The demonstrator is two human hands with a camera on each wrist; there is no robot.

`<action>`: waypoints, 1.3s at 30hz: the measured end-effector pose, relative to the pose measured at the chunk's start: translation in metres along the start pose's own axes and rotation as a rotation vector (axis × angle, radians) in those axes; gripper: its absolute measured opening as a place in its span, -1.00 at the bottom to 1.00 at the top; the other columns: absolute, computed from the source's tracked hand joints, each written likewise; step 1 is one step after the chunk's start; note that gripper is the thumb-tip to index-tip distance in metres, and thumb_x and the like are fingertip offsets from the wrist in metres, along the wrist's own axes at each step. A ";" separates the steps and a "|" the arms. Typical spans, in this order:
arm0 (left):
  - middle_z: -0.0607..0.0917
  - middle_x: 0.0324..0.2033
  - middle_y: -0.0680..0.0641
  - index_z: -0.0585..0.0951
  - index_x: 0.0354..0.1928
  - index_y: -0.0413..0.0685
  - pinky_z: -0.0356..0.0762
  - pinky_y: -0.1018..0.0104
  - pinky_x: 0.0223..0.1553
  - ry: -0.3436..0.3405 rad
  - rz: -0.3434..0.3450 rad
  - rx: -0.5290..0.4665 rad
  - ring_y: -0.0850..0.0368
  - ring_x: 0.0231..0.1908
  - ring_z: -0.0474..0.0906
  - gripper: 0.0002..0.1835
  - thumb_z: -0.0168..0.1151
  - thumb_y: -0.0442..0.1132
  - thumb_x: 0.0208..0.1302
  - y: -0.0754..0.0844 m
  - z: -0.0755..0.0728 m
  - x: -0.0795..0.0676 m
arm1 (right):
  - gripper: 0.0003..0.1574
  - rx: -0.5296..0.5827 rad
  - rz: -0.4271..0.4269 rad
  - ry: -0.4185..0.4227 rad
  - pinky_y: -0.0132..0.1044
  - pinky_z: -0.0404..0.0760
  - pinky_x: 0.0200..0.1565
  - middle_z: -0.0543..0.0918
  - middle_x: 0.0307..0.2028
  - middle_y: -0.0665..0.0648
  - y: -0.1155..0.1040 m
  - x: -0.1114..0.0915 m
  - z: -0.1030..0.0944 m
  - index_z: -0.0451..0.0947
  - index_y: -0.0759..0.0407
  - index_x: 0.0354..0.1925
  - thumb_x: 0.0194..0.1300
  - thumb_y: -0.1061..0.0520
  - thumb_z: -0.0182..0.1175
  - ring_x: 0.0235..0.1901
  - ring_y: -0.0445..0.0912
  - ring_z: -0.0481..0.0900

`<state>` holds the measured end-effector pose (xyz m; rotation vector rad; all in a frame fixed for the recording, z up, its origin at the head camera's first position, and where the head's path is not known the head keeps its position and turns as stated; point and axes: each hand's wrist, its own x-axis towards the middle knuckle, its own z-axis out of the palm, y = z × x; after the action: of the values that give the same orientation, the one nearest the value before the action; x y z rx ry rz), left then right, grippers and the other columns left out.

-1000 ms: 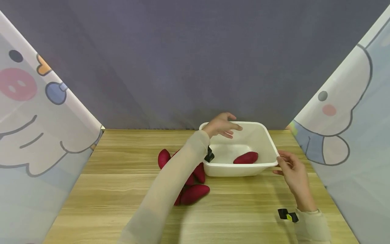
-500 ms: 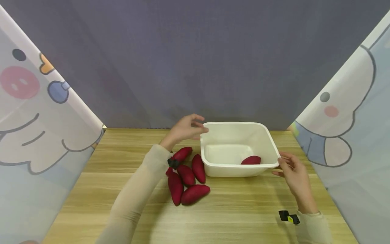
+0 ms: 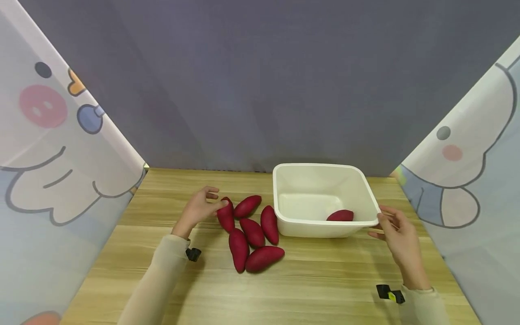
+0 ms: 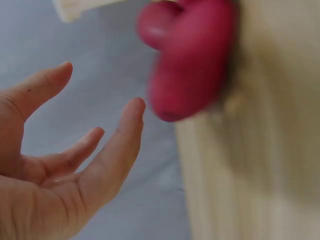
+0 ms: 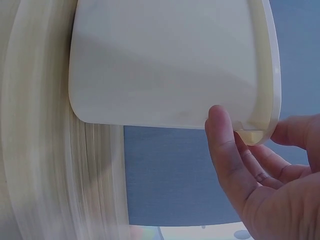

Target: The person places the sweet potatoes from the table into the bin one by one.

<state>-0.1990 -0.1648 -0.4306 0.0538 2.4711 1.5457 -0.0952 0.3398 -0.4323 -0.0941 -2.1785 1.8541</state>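
Note:
Several dark red sweet potatoes [image 3: 252,233] lie in a loose cluster on the table, left of a white plastic tub [image 3: 321,230]. One more sweet potato [image 3: 341,215] rests inside the tub, partly hidden by its front wall. My left hand [image 3: 198,207] is beside the leftmost sweet potato [image 3: 225,216], thumb and fingers spread. The left wrist view shows a gap between those fingers [image 4: 125,135] and the blurred sweet potato [image 4: 192,65]. At the tub's right front corner, my right hand [image 3: 400,241] pinches the rim [image 5: 275,85] between thumb and fingers.
The wood-grain table [image 3: 317,280] ends at a grey cloth wall [image 3: 260,90] behind the tub. Cartoon-printed panels [image 3: 44,149] stand along both sides. A small black device [image 3: 193,254] sits on each wrist.
My left hand has moved from over the tub leftward and down to the leftmost sweet potato. The sweet potato in the tub has shifted slightly right. My right hand keeps its hold on the rim.

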 end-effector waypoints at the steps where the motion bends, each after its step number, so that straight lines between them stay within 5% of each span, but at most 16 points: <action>1: 0.50 0.18 -0.42 0.38 0.33 -0.29 0.72 -0.04 -0.15 0.007 -0.015 -0.003 -0.23 -0.23 0.71 -0.28 0.45 -0.11 0.24 -0.007 0.000 0.000 | -0.52 -0.002 0.003 -0.001 -0.25 0.75 -0.37 0.67 -0.16 0.00 0.000 0.000 0.000 0.35 0.47 0.24 0.51 0.20 0.12 -0.33 -0.19 0.71; 6: 0.50 0.16 -0.44 0.36 0.34 -0.35 0.74 0.03 -0.21 0.010 -0.072 -0.066 -0.17 -0.27 0.72 -0.21 0.48 -0.10 0.21 -0.032 0.007 0.001 | -0.51 -0.015 0.016 0.006 -0.24 0.75 -0.38 0.67 -0.17 0.02 -0.001 0.000 0.000 0.34 0.47 0.25 0.51 0.19 0.11 -0.34 -0.20 0.71; 14: 0.50 0.14 -0.48 0.30 0.34 -0.42 0.76 0.10 -0.30 0.012 -0.127 -0.162 -0.13 -0.23 0.71 -0.19 0.49 -0.16 0.19 -0.050 0.018 0.007 | -0.49 -0.058 0.028 0.008 -0.24 0.76 -0.37 0.66 -0.15 0.01 0.000 -0.001 0.001 0.32 0.47 0.28 0.53 0.16 0.09 -0.32 -0.17 0.71; 30: 0.53 0.06 -0.41 0.32 0.31 -0.38 0.75 0.05 -0.21 -0.009 -0.156 -0.289 -0.10 -0.24 0.71 -0.30 0.44 -0.26 0.25 -0.058 0.016 0.011 | -0.48 -0.058 0.015 0.011 -0.25 0.75 -0.38 0.65 -0.15 0.02 0.000 0.000 0.001 0.30 0.48 0.29 0.53 0.18 0.09 -0.32 -0.18 0.71; 39: 0.52 0.10 -0.42 0.26 0.36 -0.34 0.67 -0.12 -0.05 -0.034 -0.118 -0.422 -0.11 -0.20 0.70 -0.27 0.41 -0.27 0.27 -0.044 0.008 0.013 | -0.46 -0.078 0.029 0.020 -0.24 0.76 -0.37 0.65 -0.15 0.02 -0.001 0.000 0.002 0.30 0.47 0.29 0.53 0.15 0.09 -0.32 -0.19 0.71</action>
<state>-0.2065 -0.1752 -0.4752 -0.1322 2.0323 1.9535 -0.0954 0.3381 -0.4310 -0.1599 -2.2478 1.7749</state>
